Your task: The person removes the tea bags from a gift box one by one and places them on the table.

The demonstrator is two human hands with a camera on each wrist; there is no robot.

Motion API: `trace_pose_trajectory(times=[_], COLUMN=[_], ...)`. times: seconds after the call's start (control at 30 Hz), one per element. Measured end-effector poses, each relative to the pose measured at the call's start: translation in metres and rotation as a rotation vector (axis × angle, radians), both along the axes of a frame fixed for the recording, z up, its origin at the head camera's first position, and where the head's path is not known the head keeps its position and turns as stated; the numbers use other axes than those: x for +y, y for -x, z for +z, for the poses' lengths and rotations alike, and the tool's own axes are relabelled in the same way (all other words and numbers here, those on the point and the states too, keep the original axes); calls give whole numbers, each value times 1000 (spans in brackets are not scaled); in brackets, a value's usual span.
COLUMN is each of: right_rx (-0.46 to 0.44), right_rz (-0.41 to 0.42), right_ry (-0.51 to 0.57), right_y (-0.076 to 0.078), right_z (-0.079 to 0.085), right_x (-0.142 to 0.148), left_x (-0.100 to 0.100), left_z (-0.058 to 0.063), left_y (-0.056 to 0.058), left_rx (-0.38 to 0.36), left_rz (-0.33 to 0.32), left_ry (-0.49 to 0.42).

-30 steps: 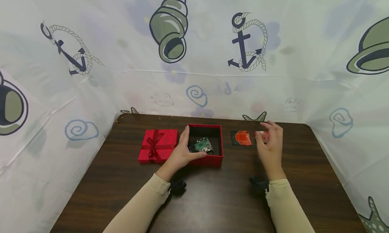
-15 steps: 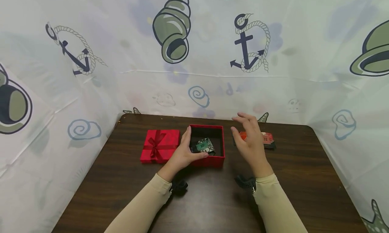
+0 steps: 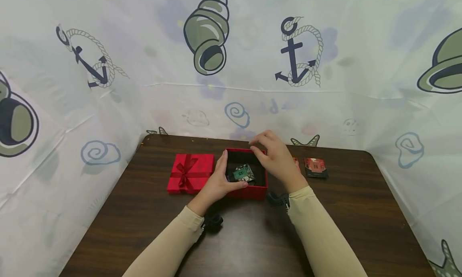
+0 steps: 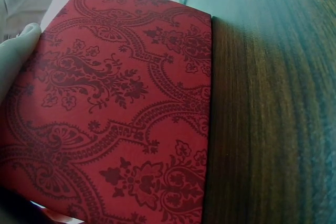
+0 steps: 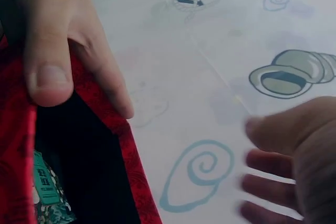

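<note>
My left hand [image 3: 216, 184] holds the open red box [image 3: 249, 193], its fingers along the left wall and its thumb over the front rim. In the left wrist view the patterned box wall [image 4: 121, 108] fills much of the picture, with the thumb [image 4: 23, 45] at its edge. A green patterned packet [image 3: 244, 173] lies in the box's black interior. My right hand [image 3: 277, 161] hovers over the box's right back corner, fingers loosely bent. In the right wrist view this hand [image 5: 294, 156] shows nothing between thumb and fingers.
A red lid with a ribbon bow [image 3: 191, 173] lies left of the box on the dark wooden table [image 3: 361, 212]. To the right lies a red and black packet [image 3: 315, 167]; an orange one [image 3: 296, 162] is mostly hidden behind my right hand. A printed cloth hangs behind.
My right hand has moved left from the red and black packet, across the orange one, to above the box. That red and black packet is uncovered. My left hand keeps its hold.
</note>
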State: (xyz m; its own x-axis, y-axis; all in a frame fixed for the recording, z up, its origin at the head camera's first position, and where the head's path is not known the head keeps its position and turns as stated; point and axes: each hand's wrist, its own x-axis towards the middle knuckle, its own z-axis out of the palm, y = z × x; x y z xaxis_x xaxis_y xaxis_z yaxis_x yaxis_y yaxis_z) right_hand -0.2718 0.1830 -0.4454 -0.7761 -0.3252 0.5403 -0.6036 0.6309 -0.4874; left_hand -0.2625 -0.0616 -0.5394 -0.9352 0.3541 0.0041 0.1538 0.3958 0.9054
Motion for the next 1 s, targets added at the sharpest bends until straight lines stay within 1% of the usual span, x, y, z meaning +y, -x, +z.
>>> trace_pose_trajectory(times=[0.07,0.17,0.27,0.37,0.47,0.6,0.73,0.9,1.0], right_rx=[-82,-230,-362,-460,-527,-583,-605,-610,-585], right_rz=[50,130,192,221,221,225,235,217,181], right_ry=[-53,-131,-232,-317,-358,-378,-382,-361,-326], right_y=[5,12,20,26,32,41,50,58,59], right_z=[0,2,2,1,-3,-10,-18,-35,-45], right_x=[-5,-12,-18,-22,-27,-32,-38,-39,-38], left_x=[-1,-1,-2,-3,-4,-5,-5,-3,-2], left_z=[1,1,2,2,2,3,3,2,2], left_y=[-1,-1,-1,-2,-2,-3,-2,-2,-2], left_rx=[-1,-2,-8,-12,-15,-26,-16,-6,0], left_rz=[2,2,1,0,-6,-10,-8,-10,-14], left_ry=[1,6,6,-3,-14,-27,-19,-11,-16])
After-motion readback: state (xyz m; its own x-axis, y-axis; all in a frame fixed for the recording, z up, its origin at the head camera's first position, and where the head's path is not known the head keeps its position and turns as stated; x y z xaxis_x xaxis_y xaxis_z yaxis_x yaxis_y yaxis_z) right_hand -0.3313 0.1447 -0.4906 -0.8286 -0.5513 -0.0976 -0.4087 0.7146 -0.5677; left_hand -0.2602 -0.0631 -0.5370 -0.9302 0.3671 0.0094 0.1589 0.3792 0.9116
